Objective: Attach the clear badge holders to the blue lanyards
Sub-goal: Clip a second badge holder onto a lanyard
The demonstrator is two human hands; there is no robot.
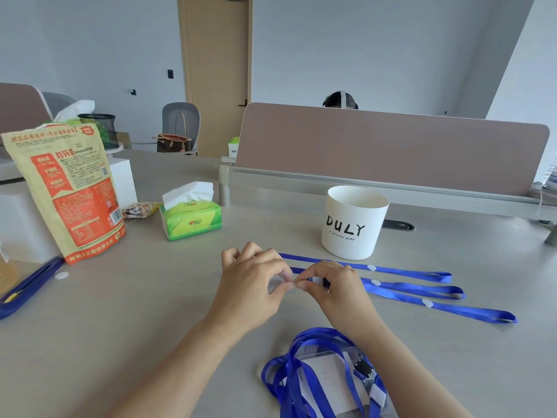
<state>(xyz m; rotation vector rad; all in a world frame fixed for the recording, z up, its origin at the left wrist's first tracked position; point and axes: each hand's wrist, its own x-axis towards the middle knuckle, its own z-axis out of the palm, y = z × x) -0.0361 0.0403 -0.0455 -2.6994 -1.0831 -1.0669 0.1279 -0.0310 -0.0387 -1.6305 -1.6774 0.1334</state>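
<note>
The likeliest slip is losing the tab (285,278); it is small and slick-looking, and held only by fingertips, so a pull made off-line could pop it free. A twist in the strap as I join the parts would leave the holder hanging crooked. My right forearm lies just beside the pile (304,354) of lanyards and holders (327,378) near me; a careless drag could tangle them. The three lanyards (404,270) laid out to my right could be knocked askew by the same hand; the cup (352,224) stands near behind them but looks safe.

My left hand (253,282) has thumb and forefinger pressed together on the tab, the other fingers curled up and clear of it. My right hand (334,288) meets it fingertip to fingertip, pinching the same piece from the other side, fingers bent down over a dark bit that I take for the clip. I cannot tell whether the tab belongs to a holder or to a lanyard. Both hands hover low over the desk (150,312), at the near ends of the laid-out lanyards.
</note>
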